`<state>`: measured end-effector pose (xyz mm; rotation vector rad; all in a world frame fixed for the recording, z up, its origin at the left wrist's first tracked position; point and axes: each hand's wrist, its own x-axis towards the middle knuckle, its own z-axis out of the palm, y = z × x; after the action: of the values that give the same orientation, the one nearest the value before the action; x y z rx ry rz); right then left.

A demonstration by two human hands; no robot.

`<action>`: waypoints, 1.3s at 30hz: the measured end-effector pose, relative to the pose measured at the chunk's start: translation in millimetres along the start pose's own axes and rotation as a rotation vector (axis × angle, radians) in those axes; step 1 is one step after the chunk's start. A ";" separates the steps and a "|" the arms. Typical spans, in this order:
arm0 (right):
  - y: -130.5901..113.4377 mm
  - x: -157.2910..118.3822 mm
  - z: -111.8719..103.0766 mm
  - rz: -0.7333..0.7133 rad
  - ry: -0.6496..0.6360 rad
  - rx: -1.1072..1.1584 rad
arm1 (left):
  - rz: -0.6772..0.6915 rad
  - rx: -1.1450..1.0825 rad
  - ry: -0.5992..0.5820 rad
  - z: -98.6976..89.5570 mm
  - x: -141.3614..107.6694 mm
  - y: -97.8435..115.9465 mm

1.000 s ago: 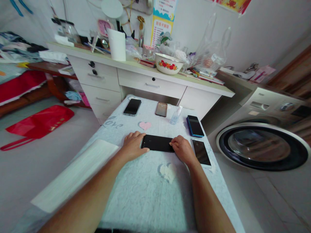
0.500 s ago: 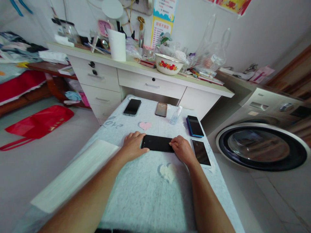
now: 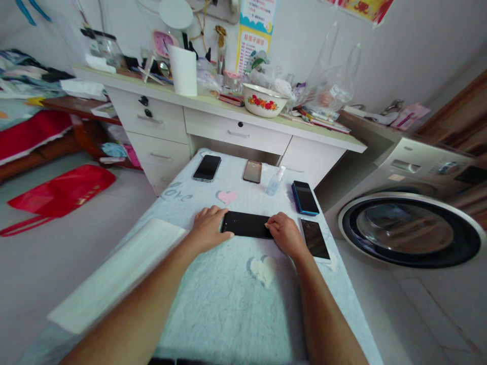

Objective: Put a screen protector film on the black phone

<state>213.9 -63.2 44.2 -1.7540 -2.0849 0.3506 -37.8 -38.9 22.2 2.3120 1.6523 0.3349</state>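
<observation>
A black phone (image 3: 247, 225) lies crosswise on the cloth-covered table (image 3: 228, 294), between my two hands. My left hand (image 3: 208, 229) grips its left end, the thumb along the near edge and the fingers toward the far edge. At the right end, my right hand (image 3: 285, 233) has its fingers curled in, thumb and fingertips pinched at the phone's edge. Just right of that hand rests a white-framed phone (image 3: 315, 239), and beyond it a blue-edged phone (image 3: 305, 197). A clear spray bottle (image 3: 275, 181) stands farther back.
Another dark phone (image 3: 207, 168) and a brownish phone case (image 3: 252, 172) lie near the table's far edge. A folded white cloth or paper (image 3: 122, 274) is under my left forearm. Behind stands a white desk (image 3: 236, 129); a washing machine (image 3: 411, 203) is at the right.
</observation>
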 end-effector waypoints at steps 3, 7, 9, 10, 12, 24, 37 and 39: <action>1.0 0.4 0.7 -0.003 -0.002 0.003 | -0.004 0.003 -0.008 -1.8 -0.4 1.2; 1.7 0.5 1.3 -0.003 0.000 0.013 | -0.002 0.000 -0.010 -3.6 -1.1 3.1; 1.6 0.4 1.3 -0.003 0.001 0.009 | -0.002 0.000 -0.010 -3.7 -1.1 3.3; 1.4 0.3 1.1 -0.004 0.003 0.007 | 0.000 0.000 -0.009 -3.3 -1.0 3.0; 1.0 0.0 0.7 -0.005 0.002 0.006 | 0.006 -0.001 -0.002 -2.0 -0.5 1.8; -1.2 0.0 -0.4 -0.006 -0.001 0.004 | 0.014 0.008 0.004 -0.9 -0.3 1.1; 1.3 -0.1 1.6 -0.012 0.007 0.015 | -0.003 0.011 -0.007 -1.1 0.0 2.0; 2.0 0.0 2.1 -0.013 0.009 0.016 | -0.008 0.013 -0.012 -1.2 0.0 2.1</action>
<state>214.7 -62.7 41.4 -1.7291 -2.0799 0.3544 -36.3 -39.4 24.1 2.3120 1.6620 0.3097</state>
